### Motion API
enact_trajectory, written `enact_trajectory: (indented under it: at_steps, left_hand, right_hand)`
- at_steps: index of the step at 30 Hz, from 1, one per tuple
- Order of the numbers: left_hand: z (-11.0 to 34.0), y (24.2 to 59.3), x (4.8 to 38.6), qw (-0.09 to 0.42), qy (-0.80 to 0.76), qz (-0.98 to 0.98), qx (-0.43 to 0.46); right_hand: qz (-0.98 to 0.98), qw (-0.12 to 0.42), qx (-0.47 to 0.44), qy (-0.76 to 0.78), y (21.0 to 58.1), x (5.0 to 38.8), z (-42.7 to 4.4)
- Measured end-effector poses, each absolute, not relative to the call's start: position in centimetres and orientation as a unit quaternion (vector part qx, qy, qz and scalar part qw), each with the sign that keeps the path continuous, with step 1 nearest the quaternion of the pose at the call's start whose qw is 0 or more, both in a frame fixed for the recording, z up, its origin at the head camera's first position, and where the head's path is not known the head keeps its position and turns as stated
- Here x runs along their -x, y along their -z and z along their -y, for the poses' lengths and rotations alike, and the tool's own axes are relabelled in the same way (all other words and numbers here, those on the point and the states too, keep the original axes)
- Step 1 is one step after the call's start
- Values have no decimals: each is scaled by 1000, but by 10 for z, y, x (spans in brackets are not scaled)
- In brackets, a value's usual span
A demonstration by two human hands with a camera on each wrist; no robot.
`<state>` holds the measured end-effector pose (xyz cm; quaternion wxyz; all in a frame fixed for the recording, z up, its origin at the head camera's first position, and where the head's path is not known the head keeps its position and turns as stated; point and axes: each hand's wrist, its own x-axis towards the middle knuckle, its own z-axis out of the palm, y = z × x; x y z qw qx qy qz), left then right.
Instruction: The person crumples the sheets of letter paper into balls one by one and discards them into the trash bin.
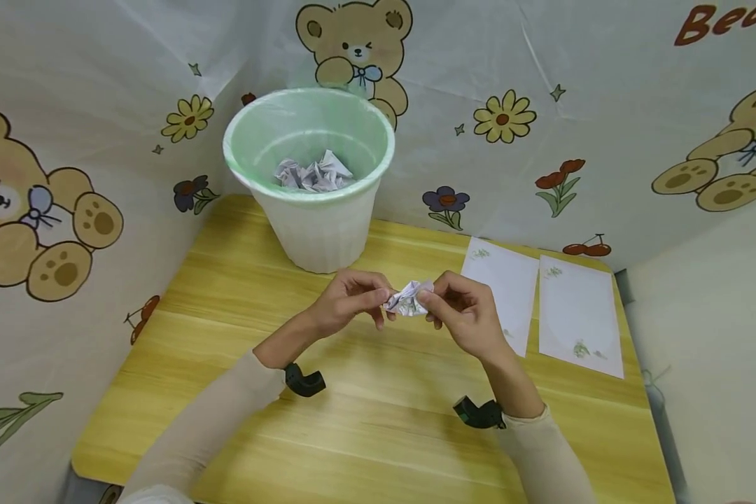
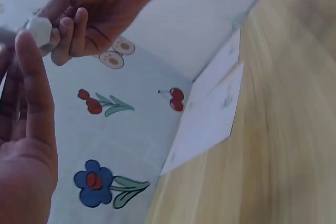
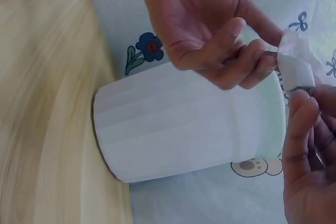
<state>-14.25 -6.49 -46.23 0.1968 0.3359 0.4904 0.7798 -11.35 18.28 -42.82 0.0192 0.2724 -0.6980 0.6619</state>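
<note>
A crumpled piece of white paper with green marks is held in the air over the table's middle. My left hand pinches its left end between thumb and fingers, and my right hand pinches its right end. In the right wrist view the paper shows between the fingertips of both hands. The left wrist view shows part of the paper at the upper left, partly hidden by fingers.
Behind my left hand stands a white bin with a green inside, holding crumpled paper. Two flat printed sheets, one nearer and one farther right, lie on the wooden table. A patterned cloth hangs behind.
</note>
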Motion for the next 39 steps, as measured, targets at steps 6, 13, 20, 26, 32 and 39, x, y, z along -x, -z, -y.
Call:
enact_trajectory:
  at_steps: [6,13,20,26,32,39]
  left_hand:
    - [57,463,142,285,-797,-451,-283]
    - [53,465,140,272,-764,-532,-243]
    - [54,465,133,157,-726,-611,-274]
    - [51,465,126,80,-686,-664,-287]
    - [50,468,127,43,-665,-693,-276]
    - [53,471,131,13,-639,-718,-276]
  right_hand:
    - [642,-16,-325,-694,434,117,-184]
    - [665,-35,-325,-671,440,114,-184]
    - [734,27,-289,-614,442,111,-176]
    - [777,69,-258,-570,439,109,-167]
    - [802,68,-235,-545,437,111,-161]
    - [802,21,-224,-553,438,116,-164]
